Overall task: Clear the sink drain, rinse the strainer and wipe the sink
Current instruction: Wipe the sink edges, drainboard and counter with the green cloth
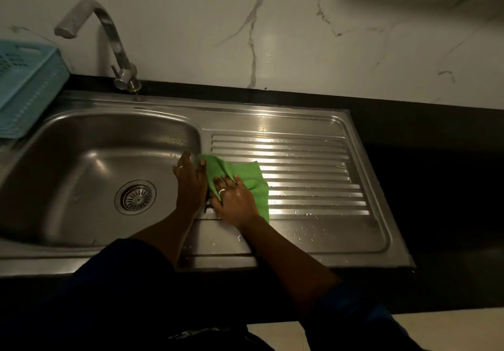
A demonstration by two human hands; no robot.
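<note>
Dark sleeves [114, 282] fill the near edge of our head view, and from them our forearms reach out over the steel sink [81, 258]. Our right hand [236, 199] presses flat, fingers spread, on a green cloth [245, 179] that lies on the ridged drainboard [313, 176] just right of the basin. Our left hand [191, 181] rests beside it at the basin's right rim, its fingertips pinching the cloth's left edge.

We judge the task to be in its last part. The strainer [136, 197] sits seated in the drain at the basin floor, and it looks clean, so clearing and rinsing seem done. Wiping is under way: water drops still dot the drainboard and its near lip, and we cannot tell whether the basin itself has been wiped.

Around us, the tap [109, 40] stands at the far rim, its spout turned left with no water running. A blue basket [30, 89] sits at the far left, overlapping the sink's edge. Nothing lies on the drainboard to block the cloth, and the black desk [436, 160] stretches away on the right.
</note>
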